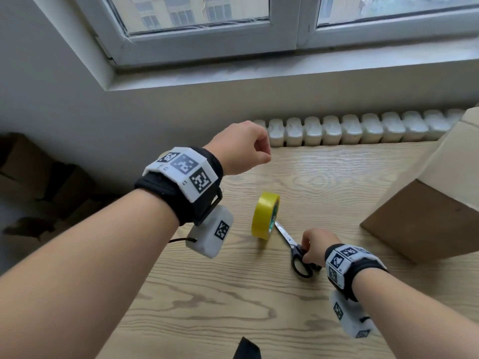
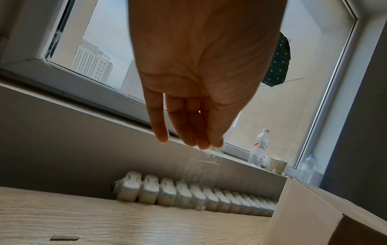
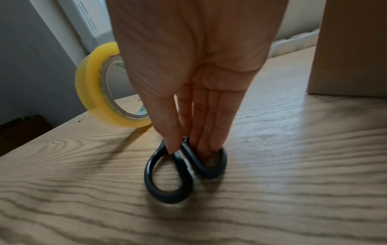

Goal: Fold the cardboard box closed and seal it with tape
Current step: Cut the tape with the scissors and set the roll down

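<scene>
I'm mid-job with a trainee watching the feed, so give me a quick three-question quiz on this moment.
1. True or false: the tape roll lies flat on the table.
2. What does the right hand touch? A) cardboard box B) scissors C) nothing
3. Fill in: the left hand pinches a strip of clear ____.

Key
1. False: it stands on edge.
2. B: fingers on the handles, scissors lying on the table.
3. Tape, hanging from the fingertips.
</scene>
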Action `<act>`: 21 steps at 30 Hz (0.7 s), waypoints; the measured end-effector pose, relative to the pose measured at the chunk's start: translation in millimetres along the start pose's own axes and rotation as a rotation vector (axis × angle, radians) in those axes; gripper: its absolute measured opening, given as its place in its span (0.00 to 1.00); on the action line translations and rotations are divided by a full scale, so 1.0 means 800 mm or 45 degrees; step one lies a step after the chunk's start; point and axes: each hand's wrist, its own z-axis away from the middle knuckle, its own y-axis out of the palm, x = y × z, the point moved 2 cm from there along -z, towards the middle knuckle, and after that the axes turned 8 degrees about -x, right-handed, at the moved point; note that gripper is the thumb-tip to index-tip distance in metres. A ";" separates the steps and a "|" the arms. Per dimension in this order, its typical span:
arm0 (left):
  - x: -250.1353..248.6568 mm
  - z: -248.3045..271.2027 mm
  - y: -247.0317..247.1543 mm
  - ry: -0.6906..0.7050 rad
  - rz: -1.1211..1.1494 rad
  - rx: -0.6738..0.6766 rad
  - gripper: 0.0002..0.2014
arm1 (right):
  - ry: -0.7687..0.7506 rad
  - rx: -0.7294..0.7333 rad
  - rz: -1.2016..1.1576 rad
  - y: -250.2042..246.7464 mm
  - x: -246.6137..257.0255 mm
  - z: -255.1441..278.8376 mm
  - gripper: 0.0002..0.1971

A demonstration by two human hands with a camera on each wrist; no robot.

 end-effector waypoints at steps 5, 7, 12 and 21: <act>0.009 0.004 0.004 -0.043 0.084 -0.052 0.03 | -0.014 -0.016 0.006 0.002 0.000 -0.006 0.13; 0.012 0.007 0.003 -0.072 0.116 -0.062 0.03 | -0.018 -0.033 0.005 0.003 0.000 -0.007 0.14; 0.008 0.016 0.005 -0.072 0.150 -0.029 0.03 | -0.090 -0.088 0.076 0.010 -0.001 -0.005 0.17; 0.000 0.024 0.009 -0.034 0.106 -0.047 0.03 | -0.066 -0.123 0.114 0.018 -0.009 -0.007 0.16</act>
